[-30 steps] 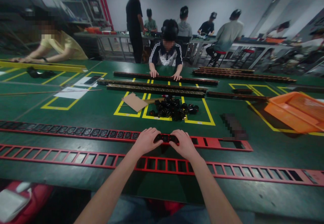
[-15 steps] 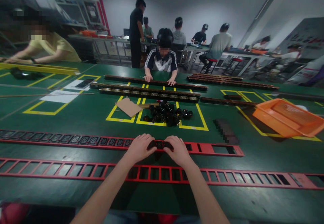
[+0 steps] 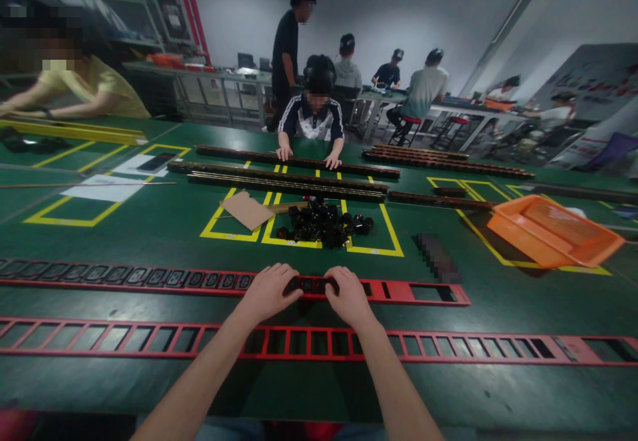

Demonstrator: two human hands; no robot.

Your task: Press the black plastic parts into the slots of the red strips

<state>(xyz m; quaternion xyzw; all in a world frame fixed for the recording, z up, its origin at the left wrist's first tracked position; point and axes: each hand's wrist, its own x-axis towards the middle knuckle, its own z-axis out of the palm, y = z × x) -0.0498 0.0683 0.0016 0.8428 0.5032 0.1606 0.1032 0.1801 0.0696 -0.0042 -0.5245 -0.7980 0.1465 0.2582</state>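
Across the green table lies a red frame (image 3: 428,300) whose slots hold a row of black square modules (image 3: 177,277). My left hand (image 3: 273,289) rests on the frame with its fingers closed on a black module near the middle. Just to the right, my right hand (image 3: 346,293) has its fingers bent onto another black module in the same frame. More black modules (image 3: 309,285) show between the two hands. Nearer to me, a second red frame (image 3: 319,344) with open slots runs under my forearms.
A pile of black parts (image 3: 323,223) lies beyond my hands, beside a cardboard piece (image 3: 246,210). An orange basket (image 3: 553,228) is at the right, near a dark pixelated object (image 3: 438,257). Long dark rails (image 3: 289,185) lie before a person (image 3: 312,119) across the table.
The view has shifted slightly. My hands stay on the modules, with a slightly wider gap between them. The standing person in the background has moved right.
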